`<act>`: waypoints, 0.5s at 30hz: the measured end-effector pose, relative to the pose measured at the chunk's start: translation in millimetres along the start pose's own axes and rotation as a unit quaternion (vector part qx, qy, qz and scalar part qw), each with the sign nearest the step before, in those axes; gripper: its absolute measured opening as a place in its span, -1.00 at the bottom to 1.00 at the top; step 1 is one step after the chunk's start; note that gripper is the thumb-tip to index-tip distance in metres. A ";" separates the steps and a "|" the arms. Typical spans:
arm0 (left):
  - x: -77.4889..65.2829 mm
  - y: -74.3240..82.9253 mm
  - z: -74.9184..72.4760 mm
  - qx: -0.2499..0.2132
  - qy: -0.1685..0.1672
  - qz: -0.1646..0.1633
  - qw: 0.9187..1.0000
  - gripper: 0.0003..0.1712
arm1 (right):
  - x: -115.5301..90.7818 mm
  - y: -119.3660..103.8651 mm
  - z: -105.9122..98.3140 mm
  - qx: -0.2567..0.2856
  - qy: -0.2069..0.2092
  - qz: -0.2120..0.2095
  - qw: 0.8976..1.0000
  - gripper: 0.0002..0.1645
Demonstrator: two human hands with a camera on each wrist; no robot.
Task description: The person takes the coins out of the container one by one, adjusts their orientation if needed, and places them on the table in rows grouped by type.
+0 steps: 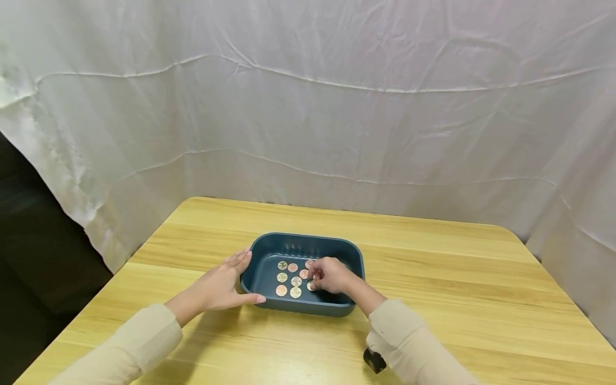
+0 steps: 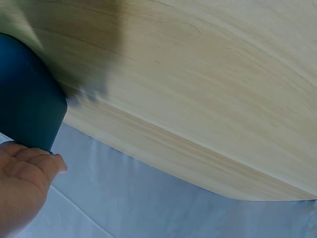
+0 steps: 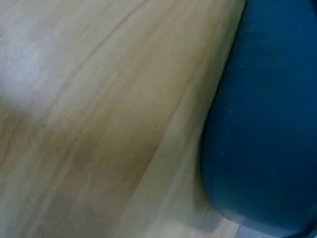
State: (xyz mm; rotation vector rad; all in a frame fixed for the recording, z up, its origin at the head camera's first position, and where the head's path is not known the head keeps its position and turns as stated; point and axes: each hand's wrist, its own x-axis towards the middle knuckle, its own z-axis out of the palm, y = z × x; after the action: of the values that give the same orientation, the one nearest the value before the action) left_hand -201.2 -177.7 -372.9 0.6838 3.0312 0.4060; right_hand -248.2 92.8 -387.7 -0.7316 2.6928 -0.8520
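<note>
Nine or so small round discs [image 1: 295, 281] lie spread over the floor of a blue tray [image 1: 308, 307], nearly all of them left of the right hand's grip. From where I stand, the right hand [image 1: 332, 276] has thumb and fingers drawn together on one disc at the near edge of the group; whether that piece is off the floor, I can't tell. The left hand [image 1: 223, 286] is spread around the tray's left end, well left of the grip — thumb along the near wall, fingertips against the outer side.

I'd judge the step to be handling these flat pieces singly. To do it well, I'd pinch by the rim with the fingertips, tip one edge up first, and approach from above so the knuckles don't nudge the neighbours just left of the grip. Light, steady pressure from the left hand should stop the tray sliding.

Being round, the discs have no long axis; they lie flat, printed faces up. The tray's long axis runs left to right beneath the grip, its right end slightly nearer the person — mouth upward on the tabletop [image 1: 457, 299].
</note>
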 end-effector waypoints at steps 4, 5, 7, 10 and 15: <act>0.4 -0.6 0.7 -0.002 -0.002 -0.003 1.000 0.25 | 1.5 -0.1 4.5 -0.036 0.000 0.008 0.999 -0.81; 0.4 -0.8 0.9 -0.002 -0.002 -0.003 1.000 0.25 | 1.9 -0.1 5.2 -0.044 0.002 0.013 0.999 -0.78; 0.3 -0.8 1.1 -0.003 -0.002 -0.002 1.000 0.25 | 2.6 -0.1 6.2 -0.049 0.004 0.024 0.998 -0.73; 0.1 -0.5 1.1 -0.002 -0.003 -0.002 1.000 0.25 | 3.0 -0.4 6.3 -0.048 0.005 0.040 0.998 -0.71; -0.2 -0.3 1.2 -0.001 -0.001 -0.003 1.000 0.25 | 3.5 -0.7 6.5 -0.042 0.007 0.041 0.998 -0.74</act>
State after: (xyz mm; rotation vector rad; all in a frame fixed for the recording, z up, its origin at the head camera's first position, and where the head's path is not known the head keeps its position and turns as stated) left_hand -201.1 -177.7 -374.1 0.6754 3.0293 0.4091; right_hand -248.6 87.3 -392.7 -0.6288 2.7650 -0.7304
